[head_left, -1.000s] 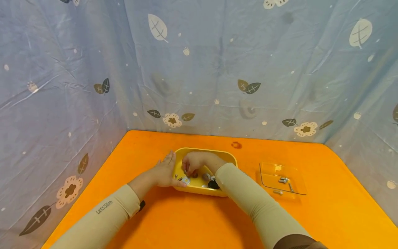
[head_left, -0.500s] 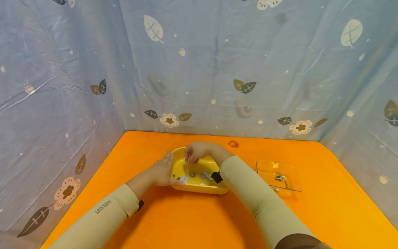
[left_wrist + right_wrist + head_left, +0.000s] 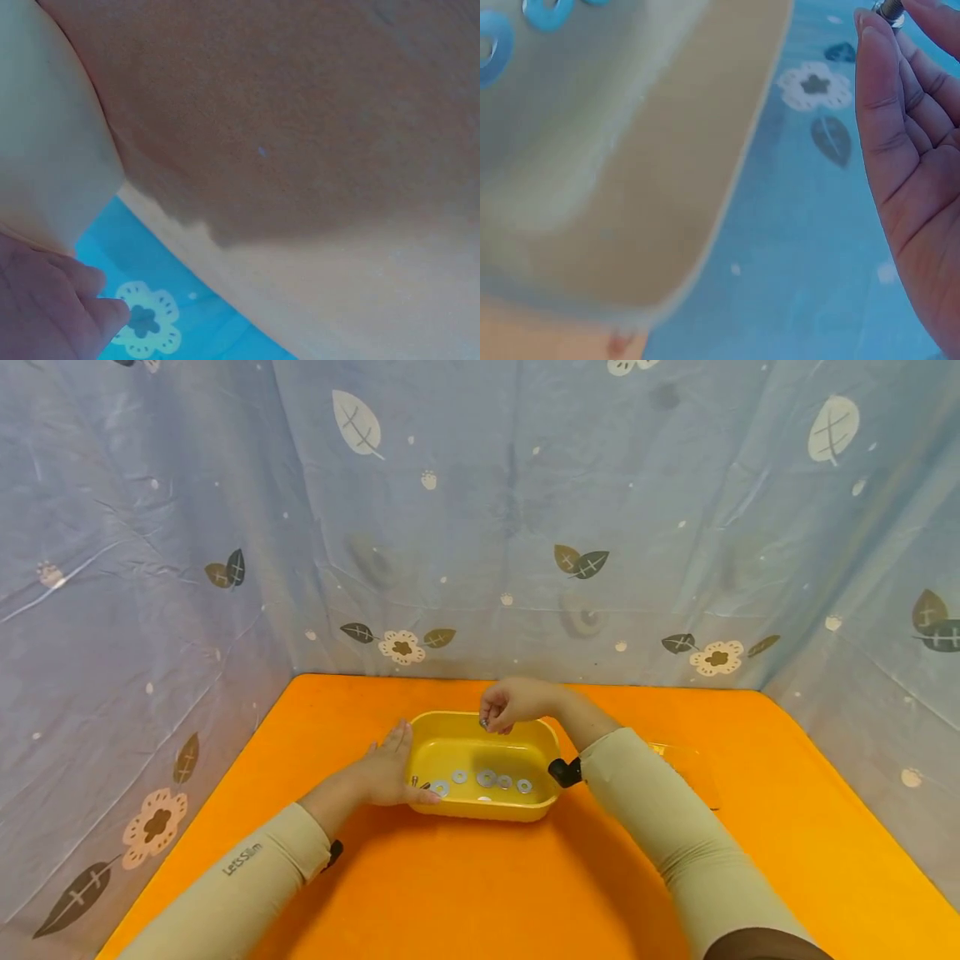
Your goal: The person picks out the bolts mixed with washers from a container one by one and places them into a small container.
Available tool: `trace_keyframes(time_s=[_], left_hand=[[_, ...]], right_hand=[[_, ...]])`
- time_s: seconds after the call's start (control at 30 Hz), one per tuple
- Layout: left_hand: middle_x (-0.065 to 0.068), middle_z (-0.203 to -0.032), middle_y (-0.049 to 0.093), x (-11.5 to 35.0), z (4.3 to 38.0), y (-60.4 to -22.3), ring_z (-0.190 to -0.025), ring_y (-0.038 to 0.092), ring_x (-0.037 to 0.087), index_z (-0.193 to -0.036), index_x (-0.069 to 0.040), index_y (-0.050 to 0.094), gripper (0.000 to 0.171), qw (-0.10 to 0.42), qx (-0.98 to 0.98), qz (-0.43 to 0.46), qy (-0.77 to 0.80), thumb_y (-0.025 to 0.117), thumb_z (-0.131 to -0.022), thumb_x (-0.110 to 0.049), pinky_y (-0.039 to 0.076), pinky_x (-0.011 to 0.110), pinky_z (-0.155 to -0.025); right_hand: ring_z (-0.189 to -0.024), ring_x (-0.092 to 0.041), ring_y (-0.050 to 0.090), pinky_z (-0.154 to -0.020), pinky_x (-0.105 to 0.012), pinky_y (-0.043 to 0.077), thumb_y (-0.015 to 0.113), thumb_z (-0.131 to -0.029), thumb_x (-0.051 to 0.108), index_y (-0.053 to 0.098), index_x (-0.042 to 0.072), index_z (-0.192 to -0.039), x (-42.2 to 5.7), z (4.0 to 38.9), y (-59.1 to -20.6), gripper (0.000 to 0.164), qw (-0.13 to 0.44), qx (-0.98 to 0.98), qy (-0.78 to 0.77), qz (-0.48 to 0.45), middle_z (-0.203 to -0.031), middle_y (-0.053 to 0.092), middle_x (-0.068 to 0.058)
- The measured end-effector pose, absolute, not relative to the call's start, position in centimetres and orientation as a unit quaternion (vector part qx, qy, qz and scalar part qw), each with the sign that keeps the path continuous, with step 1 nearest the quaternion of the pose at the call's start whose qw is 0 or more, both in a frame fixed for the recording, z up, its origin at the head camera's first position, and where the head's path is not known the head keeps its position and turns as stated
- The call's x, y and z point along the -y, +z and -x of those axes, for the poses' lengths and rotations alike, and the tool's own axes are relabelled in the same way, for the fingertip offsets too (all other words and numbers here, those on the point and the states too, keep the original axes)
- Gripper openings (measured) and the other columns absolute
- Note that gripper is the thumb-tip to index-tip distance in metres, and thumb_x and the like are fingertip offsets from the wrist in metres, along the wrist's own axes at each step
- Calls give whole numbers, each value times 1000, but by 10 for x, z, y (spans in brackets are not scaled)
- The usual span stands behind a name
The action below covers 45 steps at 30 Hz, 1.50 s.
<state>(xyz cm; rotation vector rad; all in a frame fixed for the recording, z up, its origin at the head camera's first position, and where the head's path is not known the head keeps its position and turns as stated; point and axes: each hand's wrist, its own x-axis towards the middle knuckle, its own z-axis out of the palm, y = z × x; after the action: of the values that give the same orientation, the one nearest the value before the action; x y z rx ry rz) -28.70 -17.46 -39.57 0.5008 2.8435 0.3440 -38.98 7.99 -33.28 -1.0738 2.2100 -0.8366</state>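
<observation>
Over yel. tray (image 3: 487,812), R hand (image 3: 517,702) pinches bolt (image 3: 890,10) (shank upward, wrist view), L hand (image 3: 382,777) spread alongside.

Left hand (image 3: 381,774) outstretched, right hand (image 3: 519,702) pinching.

The left arm (image 3: 236,877) reaches in from the lower left, the fingers (image 3: 398,745) straight and pointing forward, the thumb (image 3: 422,796) held out wide toward the right. The right arm (image 3: 675,835) slants in from the lower right, its hand raised a little farther forward than the left and turned inward. Its fingers are curled, thumb and fingertip drawn together in a small pinch, the palm side showing in the right wrist view. Both forearms are sleeved; the left wrist view catches only part of its hand.
</observation>
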Motion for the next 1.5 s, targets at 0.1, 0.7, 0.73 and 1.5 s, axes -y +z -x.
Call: trace_keyframes(time_s=[0.1, 0.7, 0.73, 1.5], left_hand=[[23, -148, -12, 175, 287, -395, -138, -5, 34, -142, 8, -4, 132, 120, -971, -172, 118, 53, -62, -79, 8, 58, -106], [23, -148, -13, 176, 288, -395, -138, -5, 35, -142, 8, -5, 132, 124, -969, -178, 115, 51, -62, -80, 7, 59, -105], [23, -148, -13, 176, 288, -396, -138, -5, 35, -142, 8, -5, 132, 125, -969, -178, 114, 51, -62, -80, 7, 59, -105], [25, -148, -11, 174, 286, -394, -138, -3, 36, -141, 10, -5, 131, 119, -974, -169, 98, 48, -63, -82, 7, 58, -106]], right_hand=[[-71, -23, 61, -69, -35, 53, 65, -84, 5, 63, 1, -91, -100, 386, -326, 9, 256, -822, -313, 402, -85, 64, -23], [-72, -20, 57, -71, -34, 51, 64, -85, 7, 61, -3, -95, -216, 363, -311, 15, 219, -856, -344, 318, -82, 61, -15], [-73, -21, 57, -71, -34, 51, 63, -85, 7, 60, -3, -96, -222, 362, -311, 15, 221, -857, -347, 309, -82, 61, -15], [-70, -16, 53, -73, -34, 49, 63, -83, 4, 57, -10, -97, -287, 366, -356, 21, 309, -857, -358, 203, -79, 59, -7]])
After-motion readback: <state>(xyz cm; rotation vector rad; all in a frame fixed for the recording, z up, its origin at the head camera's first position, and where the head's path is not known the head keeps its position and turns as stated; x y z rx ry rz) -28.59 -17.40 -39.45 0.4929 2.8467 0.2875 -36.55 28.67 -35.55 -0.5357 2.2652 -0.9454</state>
